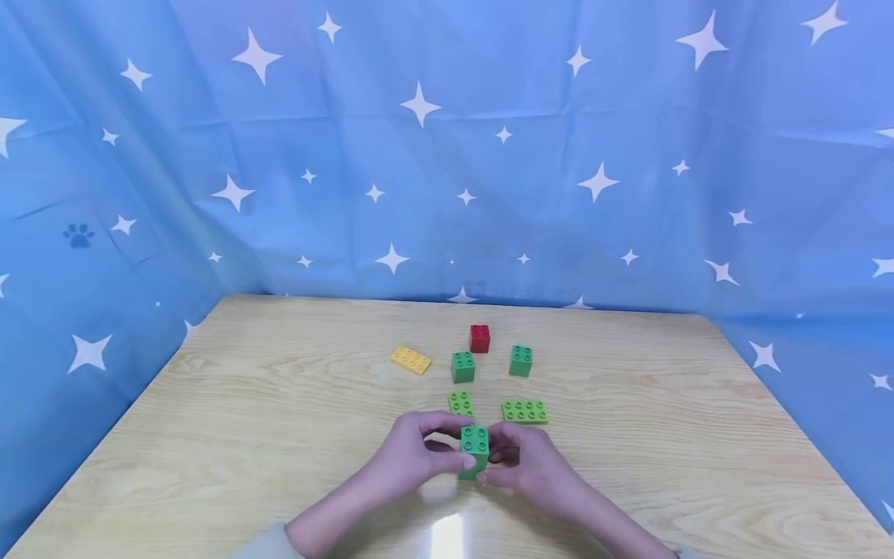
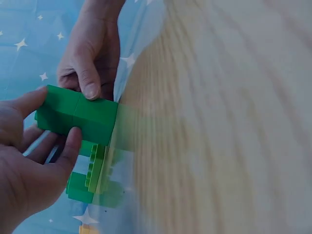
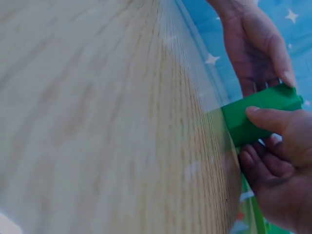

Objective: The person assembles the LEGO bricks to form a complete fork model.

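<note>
Two green toy bricks stacked in a tower stand upright at the table's near middle; the left wrist view shows the seam between the upper brick and lower brick. My left hand pinches the upper brick from the left, thumb on its near side. From the right, my right hand grips the tower lower down, its thumb across the lower brick's face. Some of the fingers are hidden behind the bricks. Just behind the tower lies a light green flat brick, partly covered by the left hand.
Another light green flat brick lies behind the right hand. Farther back are two green bricks, a red brick and a yellow flat brick. A blue starry curtain borders the wooden table.
</note>
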The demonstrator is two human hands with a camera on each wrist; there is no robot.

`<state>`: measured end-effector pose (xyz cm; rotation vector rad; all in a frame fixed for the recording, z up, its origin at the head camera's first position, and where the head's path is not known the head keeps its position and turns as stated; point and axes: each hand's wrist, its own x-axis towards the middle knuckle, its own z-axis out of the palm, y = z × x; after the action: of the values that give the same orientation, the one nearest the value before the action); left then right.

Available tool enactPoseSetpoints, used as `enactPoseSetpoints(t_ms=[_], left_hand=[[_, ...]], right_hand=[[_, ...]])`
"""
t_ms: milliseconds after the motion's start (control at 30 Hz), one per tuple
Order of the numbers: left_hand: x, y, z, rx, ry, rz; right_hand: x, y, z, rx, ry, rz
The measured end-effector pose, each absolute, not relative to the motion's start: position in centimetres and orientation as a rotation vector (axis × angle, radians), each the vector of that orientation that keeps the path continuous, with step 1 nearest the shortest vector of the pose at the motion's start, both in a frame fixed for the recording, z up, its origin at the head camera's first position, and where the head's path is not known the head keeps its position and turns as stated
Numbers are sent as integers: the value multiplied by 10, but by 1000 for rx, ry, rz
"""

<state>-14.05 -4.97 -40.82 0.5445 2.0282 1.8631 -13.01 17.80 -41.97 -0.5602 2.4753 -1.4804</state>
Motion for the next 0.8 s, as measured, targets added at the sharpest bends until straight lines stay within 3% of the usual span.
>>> enactPoseSetpoints(t_ms=[800], left_hand=[[-141, -60, -414, 587, 2177, 1835]], right_hand=[[-127, 175, -411, -612, 2460, -1636]])
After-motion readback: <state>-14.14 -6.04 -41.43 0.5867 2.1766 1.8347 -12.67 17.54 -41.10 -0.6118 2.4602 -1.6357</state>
